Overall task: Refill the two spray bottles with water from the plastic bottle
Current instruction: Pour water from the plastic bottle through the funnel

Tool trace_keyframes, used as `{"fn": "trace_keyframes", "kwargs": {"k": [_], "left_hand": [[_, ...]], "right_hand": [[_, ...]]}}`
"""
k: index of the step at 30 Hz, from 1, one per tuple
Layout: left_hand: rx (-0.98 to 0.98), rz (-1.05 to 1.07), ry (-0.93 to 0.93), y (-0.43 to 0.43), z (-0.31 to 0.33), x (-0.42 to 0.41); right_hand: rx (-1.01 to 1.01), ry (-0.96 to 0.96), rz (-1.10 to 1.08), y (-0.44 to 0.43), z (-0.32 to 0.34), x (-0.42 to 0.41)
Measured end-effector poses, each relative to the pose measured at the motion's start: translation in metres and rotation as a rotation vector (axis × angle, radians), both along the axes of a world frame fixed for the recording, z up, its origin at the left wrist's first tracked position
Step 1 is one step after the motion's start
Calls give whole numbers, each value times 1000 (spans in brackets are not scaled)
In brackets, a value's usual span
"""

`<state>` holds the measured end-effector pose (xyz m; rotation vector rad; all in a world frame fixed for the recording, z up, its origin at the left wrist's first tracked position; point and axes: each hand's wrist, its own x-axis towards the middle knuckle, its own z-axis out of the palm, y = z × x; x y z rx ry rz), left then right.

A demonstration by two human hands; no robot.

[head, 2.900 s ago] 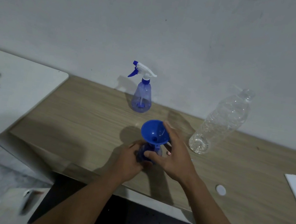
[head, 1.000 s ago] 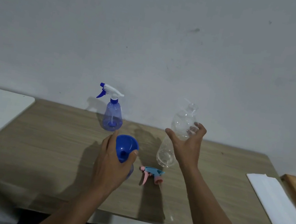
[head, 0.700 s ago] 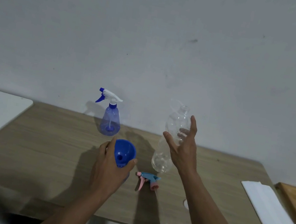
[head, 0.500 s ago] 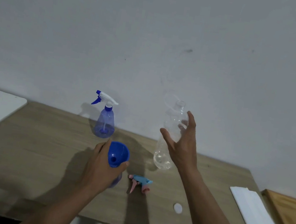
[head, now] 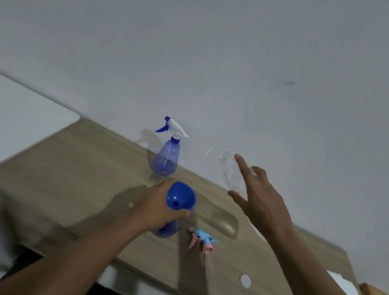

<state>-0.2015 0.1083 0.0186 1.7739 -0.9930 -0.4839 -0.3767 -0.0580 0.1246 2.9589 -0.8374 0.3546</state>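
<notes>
The left hand (head: pixel 159 207) grips the near spray bottle (head: pixel 169 229) below its blue funnel (head: pixel 181 196); the right hand (head: pixel 264 203) spreads wide at the plastic bottle (head: pixel 231 171), grip unclear. A loose hold could tip it, spilling water past the funnel. A wooden tabletop (head: pixel 70 174) meets a plain grey wall (head: pixel 203 47).

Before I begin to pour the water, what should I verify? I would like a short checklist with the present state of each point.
1. The funnel sits in the near spray bottle, and the left hand holds its neck: ok.
2. Its spray head is off, lying on the table: ok.
3. The plastic bottle is uncapped: a white cap lies on the table, but the mouth is blurred: cannot tell.
4. The right hand grips the plastic bottle: not ok, fingers straight.
5. The far spray bottle is opened: not ok, head on.
</notes>
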Motion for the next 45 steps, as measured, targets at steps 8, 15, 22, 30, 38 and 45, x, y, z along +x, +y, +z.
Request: {"fn": "trace_keyframes", "kwargs": {"k": [8, 15, 22, 30, 38, 45], "left_hand": [[64, -41, 49, 3, 2, 7], [92, -62, 52, -3, -4, 12], [80, -82, 57, -3, -3, 13], [92, -88, 51, -2, -2, 15], [89, -86, 38, -4, -6, 18], [88, -85, 39, -3, -3, 17]], "right_hand": [[25, 203, 72, 4, 7, 6], [36, 385, 104, 3, 23, 13], [109, 481, 107, -3, 32, 18], [97, 620, 129, -3, 31, 31], [119, 660, 131, -7, 33, 40], [118, 688, 147, -9, 36, 46]]}}
